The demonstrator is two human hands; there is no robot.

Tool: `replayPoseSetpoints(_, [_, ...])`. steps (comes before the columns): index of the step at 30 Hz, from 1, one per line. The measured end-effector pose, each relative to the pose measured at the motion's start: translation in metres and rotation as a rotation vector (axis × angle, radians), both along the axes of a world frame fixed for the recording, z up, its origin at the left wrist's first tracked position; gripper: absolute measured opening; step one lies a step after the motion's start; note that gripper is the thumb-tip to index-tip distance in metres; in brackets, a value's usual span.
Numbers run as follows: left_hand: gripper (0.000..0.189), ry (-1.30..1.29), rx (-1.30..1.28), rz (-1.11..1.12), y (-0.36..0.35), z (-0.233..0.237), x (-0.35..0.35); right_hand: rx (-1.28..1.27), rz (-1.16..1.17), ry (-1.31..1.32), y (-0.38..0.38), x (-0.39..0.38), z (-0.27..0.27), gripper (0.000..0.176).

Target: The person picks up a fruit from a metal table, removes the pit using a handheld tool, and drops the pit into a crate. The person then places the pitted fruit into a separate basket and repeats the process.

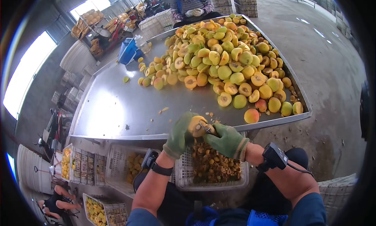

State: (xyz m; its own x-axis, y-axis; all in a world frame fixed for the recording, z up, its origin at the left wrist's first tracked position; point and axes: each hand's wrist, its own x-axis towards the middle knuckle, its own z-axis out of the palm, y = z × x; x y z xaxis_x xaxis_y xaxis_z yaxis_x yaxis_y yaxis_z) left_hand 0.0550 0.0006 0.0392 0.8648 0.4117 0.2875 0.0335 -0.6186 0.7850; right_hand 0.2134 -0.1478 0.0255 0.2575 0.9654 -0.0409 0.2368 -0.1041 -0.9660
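In a green work glove, my left hand [181, 134] is closed around a halved yellow peach [194, 126], cut face up. My right hand [227, 140], gloved the same way, grips a small pitting tool [208, 129]. Its dark metal tip meets the peach flesh near the stone; the exact blade shape is too small to make out. Both hands are over the table's near edge, above a white crate [213, 185]. Pits and scraps [215, 163] fill much of that crate.
A big heap of peaches [219, 55], many halved, covers the far right of the metal table [98, 120]. Beyond it sits a person with gloved hands [194, 12]. A blue basket [129, 52] stands at the left rim. Fruit crates [117, 212] stand on the floor at lower left.
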Motion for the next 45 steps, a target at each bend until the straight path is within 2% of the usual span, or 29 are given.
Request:
replayPoseSetpoints(1, [0.034, -0.038, 0.246, -0.031, 0.009, -0.006, -0.001, 0.015, 0.001, -0.097, 0.001, -0.003, -0.002, 0.030])
replayPoseSetpoints(3, [0.036, -0.129, -0.007, -0.015, 0.013, -0.016, -0.001, 0.044, -0.008, -0.290, 0.000, -0.007, -0.008, 0.030])
replayPoseSetpoints(5, [0.041, -0.217, -1.011, 0.093, 0.001, -0.030, 0.001, 0.031, -0.002, -0.341, 0.001, -0.013, -0.012, 0.031])
replayPoseSetpoints(8, [0.049, -0.143, -0.675, 0.059, 0.000, -0.029, -0.008, 0.046, 0.004, -0.417, 0.002, -0.017, -0.012, 0.030])
replayPoseSetpoints(12, [0.048, -0.131, -0.738, 0.114, -0.004, -0.029, -0.011, 0.193, -0.035, -0.418, 0.005, -0.024, -0.016, 0.024])
replayPoseSetpoints(14, [0.043, -0.171, -0.783, 0.142, -0.014, -0.025, -0.009, 0.154, -0.034, -0.433, 0.003, -0.026, -0.012, 0.024])
replayPoseSetpoints(17, [0.040, -0.178, -0.647, 0.211, -0.017, -0.034, -0.004, 0.018, 0.021, -0.485, 0.000, -0.027, 0.001, 0.026])
replayPoseSetpoints(21, [0.038, -0.177, -0.680, 0.245, -0.030, -0.027, -0.002, -0.080, 0.050, -0.502, -0.001, -0.025, 0.005, 0.029])
replayPoseSetpoints(24, [0.036, -0.169, -0.510, 0.291, -0.035, -0.028, -0.003, 0.095, -0.008, -0.488, -0.002, -0.029, -0.012, 0.024])
replayPoseSetpoints(25, [0.036, -0.180, -0.408, 0.288, -0.035, -0.033, -0.002, 0.107, -0.001, -0.469, -0.002, -0.030, -0.015, 0.024])
replayPoseSetpoints(27, [0.036, -0.201, -0.389, 0.305, -0.038, -0.032, -0.001, 0.130, 0.014, -0.433, -0.003, -0.030, -0.019, 0.023])
replayPoseSetpoints(29, [0.036, -0.218, -0.557, 0.345, -0.044, -0.023, 0.001, 0.116, 0.021, -0.407, -0.002, -0.029, -0.022, 0.022])
replayPoseSetpoints(32, [0.036, -0.231, -0.437, 0.363, -0.041, -0.030, -0.001, 0.084, 0.040, -0.369, -0.003, -0.030, -0.016, 0.019])
replayPoseSetpoints(36, [0.037, -0.270, -0.452, 0.387, -0.049, -0.029, 0.002, 0.140, 0.141, -0.383, 0.000, -0.030, -0.017, 0.015])
replayPoseSetpoints(45, [0.040, -0.279, -0.333, 0.425, -0.051, -0.031, -0.001, -0.114, 0.274, -0.011, 0.003, -0.029, -0.008, 0.024])
